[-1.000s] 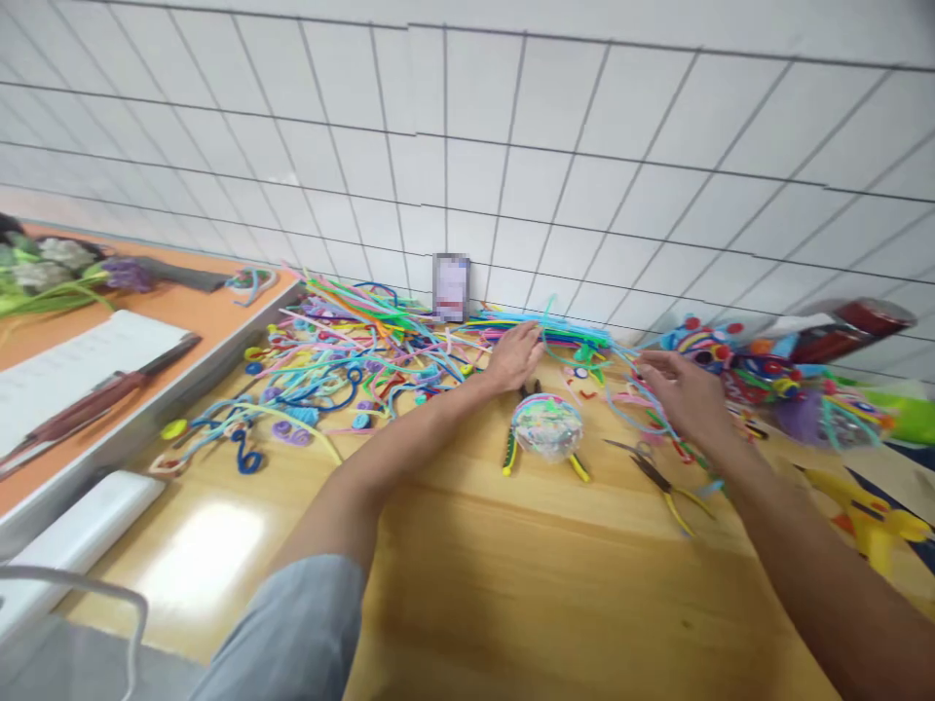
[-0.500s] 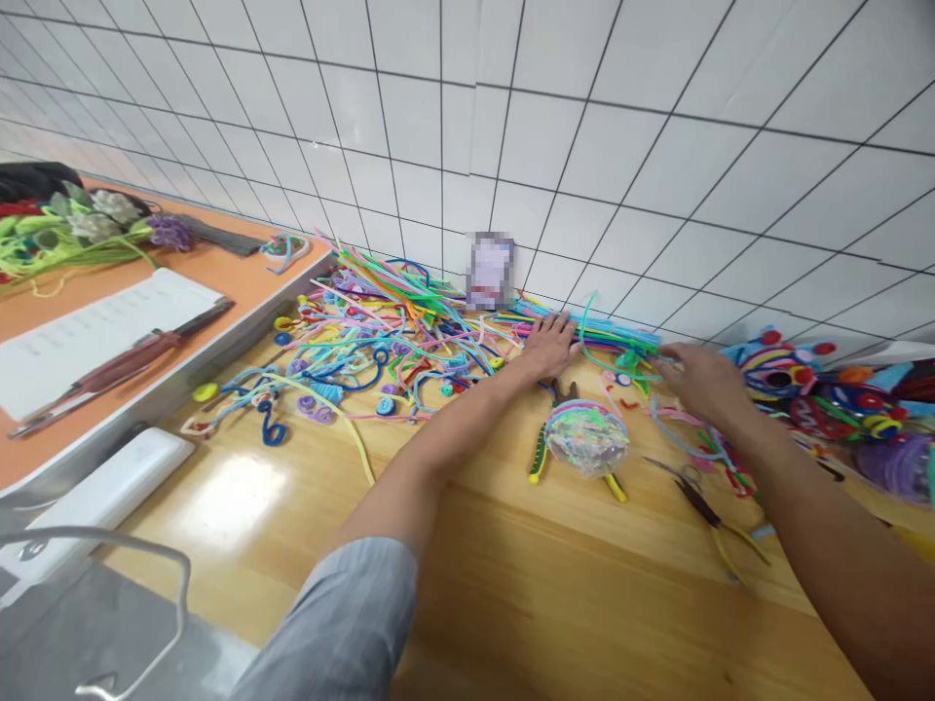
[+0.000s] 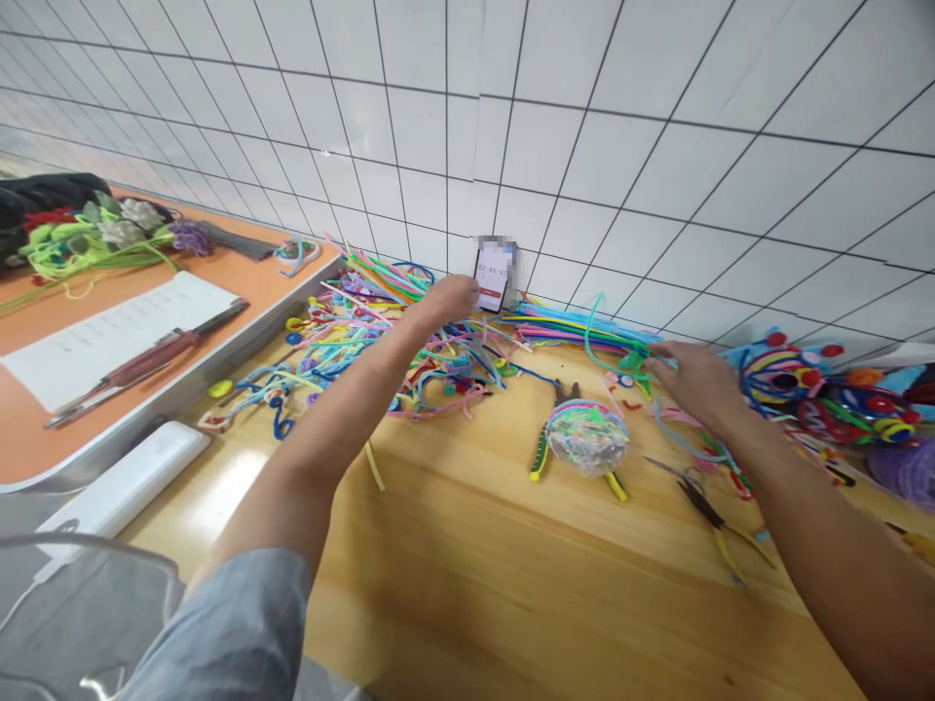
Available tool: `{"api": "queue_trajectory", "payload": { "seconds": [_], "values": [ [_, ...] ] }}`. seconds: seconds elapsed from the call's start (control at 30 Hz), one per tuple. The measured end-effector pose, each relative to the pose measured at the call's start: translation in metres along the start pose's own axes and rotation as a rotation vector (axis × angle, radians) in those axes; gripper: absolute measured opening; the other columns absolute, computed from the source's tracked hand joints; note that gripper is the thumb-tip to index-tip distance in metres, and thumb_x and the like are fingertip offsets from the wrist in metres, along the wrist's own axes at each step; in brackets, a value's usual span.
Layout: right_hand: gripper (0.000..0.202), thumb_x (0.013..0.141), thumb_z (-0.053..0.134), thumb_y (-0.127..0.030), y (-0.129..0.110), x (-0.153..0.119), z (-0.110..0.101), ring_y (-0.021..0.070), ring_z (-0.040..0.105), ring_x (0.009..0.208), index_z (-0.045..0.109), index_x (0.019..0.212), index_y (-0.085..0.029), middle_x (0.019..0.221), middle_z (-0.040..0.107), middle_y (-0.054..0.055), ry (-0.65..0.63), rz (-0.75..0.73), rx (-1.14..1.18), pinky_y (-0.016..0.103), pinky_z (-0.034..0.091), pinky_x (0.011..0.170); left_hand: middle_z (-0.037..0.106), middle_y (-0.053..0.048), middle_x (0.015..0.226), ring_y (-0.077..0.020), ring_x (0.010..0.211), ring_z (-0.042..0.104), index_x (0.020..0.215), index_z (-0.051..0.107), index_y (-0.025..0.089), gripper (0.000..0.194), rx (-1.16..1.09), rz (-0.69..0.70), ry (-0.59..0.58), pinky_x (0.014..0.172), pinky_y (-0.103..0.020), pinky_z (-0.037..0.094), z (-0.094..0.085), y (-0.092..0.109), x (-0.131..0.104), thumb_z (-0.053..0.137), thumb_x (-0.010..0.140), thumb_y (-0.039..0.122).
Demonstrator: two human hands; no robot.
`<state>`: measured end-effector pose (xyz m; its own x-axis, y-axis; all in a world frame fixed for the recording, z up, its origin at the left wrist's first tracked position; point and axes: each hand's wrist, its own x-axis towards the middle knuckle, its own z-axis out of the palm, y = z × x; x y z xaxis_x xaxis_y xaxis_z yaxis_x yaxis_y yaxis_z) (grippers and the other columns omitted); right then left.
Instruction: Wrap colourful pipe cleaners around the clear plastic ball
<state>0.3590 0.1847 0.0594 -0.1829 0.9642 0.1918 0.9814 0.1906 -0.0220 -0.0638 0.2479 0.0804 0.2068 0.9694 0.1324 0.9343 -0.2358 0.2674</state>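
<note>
My left hand point(image 3: 454, 297) is over the back of the tangled pipe cleaners point(image 3: 351, 336), just left of the upright phone point(image 3: 495, 277). Its fingers are curled together, and anything in them is hidden. At the right end of a straight bundle of coloured pipe cleaners point(image 3: 570, 331) along the wall, my right hand point(image 3: 691, 380) has its fingers and thumb closed round the green tips. A round, clear-wrapped pot of bits point(image 3: 586, 438) stands in front of the bundle, on top of yellow-handled pliers point(image 3: 539, 454).
More pliers point(image 3: 705, 506) and small scissors lie at the right, near colourful pipe-cleaner figures point(image 3: 785, 375). On the left, an orange board point(image 3: 44, 399) carries paper point(image 3: 124, 336), a red-handled tool point(image 3: 150, 360) and flowers point(image 3: 138, 219). A white power bank point(image 3: 128, 487) is below it.
My left hand has lifted off the straight bundle and moved left to beside the phone, its fingers now curled. My right hand has stayed at the green end. The view has shifted slightly.
</note>
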Motion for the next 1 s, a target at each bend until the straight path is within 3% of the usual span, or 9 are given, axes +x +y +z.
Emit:
{"api": "queue_trajectory", "payload": {
  "seconds": [0.1, 0.23, 0.33, 0.47, 0.53, 0.63, 0.77, 0.87, 1.0],
  "values": [
    [0.036, 0.104, 0.057, -0.031, -0.009, 0.002, 0.003, 0.034, 0.069, 0.122, 0.075, 0.129, -0.013, 0.129, 0.078, 0.022, 0.019, -0.059, 0.027, 0.042, 0.05, 0.102, 0.082, -0.014, 0.096, -0.0275, 0.099, 0.072, 0.092, 0.083, 0.016, 0.031, 0.091, -0.096, -0.057, 0.086, -0.032, 0.049, -0.009, -0.04, -0.022, 0.056, 0.097, 0.031],
    [0.036, 0.103, 0.055, -0.031, -0.022, 0.01, 0.014, 0.0341, 0.07, 0.122, 0.075, 0.128, -0.014, 0.129, 0.078, 0.02, 0.034, -0.113, 0.056, 0.044, 0.052, 0.105, 0.081, -0.015, 0.092, -0.0296, 0.096, 0.074, 0.093, 0.083, 0.015, 0.04, 0.149, -0.172, -0.067, 0.084, -0.033, 0.05, -0.009, -0.054, -0.04, 0.055, 0.1, 0.041],
    [0.037, 0.102, 0.055, -0.033, -0.032, 0.018, 0.023, 0.0337, 0.071, 0.12, 0.077, 0.126, -0.017, 0.126, 0.079, 0.017, 0.046, -0.153, 0.088, 0.046, 0.053, 0.105, 0.081, -0.019, 0.103, -0.0322, 0.107, 0.073, 0.103, 0.082, 0.013, 0.042, 0.164, -0.169, -0.013, 0.092, -0.037, 0.051, -0.006, -0.038, -0.04, 0.05, 0.104, 0.038],
    [0.035, 0.1, 0.056, -0.031, -0.044, 0.033, 0.031, 0.0341, 0.073, 0.115, 0.078, 0.123, -0.018, 0.121, 0.081, 0.015, 0.087, -0.297, 0.137, 0.049, 0.055, 0.104, 0.078, -0.016, 0.125, -0.0291, 0.116, 0.072, 0.119, 0.08, 0.017, 0.038, 0.111, -0.029, 0.022, 0.099, -0.036, 0.051, 0.014, 0.008, -0.027, 0.048, 0.107, 0.034],
    [0.034, 0.1, 0.056, -0.027, -0.05, 0.041, 0.033, 0.0341, 0.073, 0.117, 0.078, 0.124, -0.018, 0.123, 0.081, 0.015, 0.095, -0.355, 0.146, 0.05, 0.056, 0.105, 0.08, -0.011, 0.122, -0.0268, 0.116, 0.073, 0.115, 0.081, 0.021, 0.032, 0.078, 0.048, -0.016, 0.098, -0.032, 0.052, 0.03, 0.033, -0.019, 0.054, 0.105, 0.035],
    [0.032, 0.099, 0.058, -0.025, -0.06, 0.055, 0.037, 0.0331, 0.072, 0.12, 0.079, 0.124, -0.02, 0.125, 0.081, 0.013, 0.086, -0.391, 0.152, 0.049, 0.056, 0.106, 0.08, -0.014, 0.119, -0.0287, 0.116, 0.074, 0.107, 0.083, 0.018, 0.024, 0.079, 0.085, -0.067, 0.1, -0.034, 0.053, 0.053, 0.057, -0.008, 0.062, 0.099, 0.027],
    [0.031, 0.099, 0.061, -0.024, -0.069, 0.07, 0.05, 0.0331, 0.072, 0.121, 0.079, 0.124, -0.022, 0.125, 0.081, 0.012, 0.078, -0.416, 0.159, 0.049, 0.056, 0.107, 0.077, -0.02, 0.127, -0.0334, 0.12, 0.073, 0.117, 0.08, 0.014, 0.029, 0.103, 0.045, -0.066, 0.105, -0.042, 0.053, 0.069, 0.063, 0.002, 0.063, 0.096, 0.023],
    [0.031, 0.099, 0.061, -0.024, -0.071, 0.077, 0.061, 0.0337, 0.072, 0.119, 0.079, 0.123, -0.021, 0.124, 0.081, 0.013, 0.072, -0.418, 0.158, 0.05, 0.055, 0.106, 0.078, -0.017, 0.127, -0.0331, 0.12, 0.074, 0.119, 0.08, 0.018, 0.03, 0.093, 0.029, -0.066, 0.103, -0.042, 0.055, 0.072, 0.06, 0.005, 0.062, 0.097, 0.028],
    [0.031, 0.098, 0.06, -0.023, -0.072, 0.084, 0.073, 0.036, 0.07, 0.12, 0.079, 0.122, -0.017, 0.124, 0.08, 0.015, 0.069, -0.406, 0.158, 0.053, 0.054, 0.108, 0.082, -0.013, 0.117, -0.03, 0.113, 0.076, 0.11, 0.082, 0.021, 0.027, 0.082, 0.016, -0.098, 0.096, -0.037, 0.057, 0.073, 0.059, 0.005, 0.06, 0.095, 0.023]
  ]
}}
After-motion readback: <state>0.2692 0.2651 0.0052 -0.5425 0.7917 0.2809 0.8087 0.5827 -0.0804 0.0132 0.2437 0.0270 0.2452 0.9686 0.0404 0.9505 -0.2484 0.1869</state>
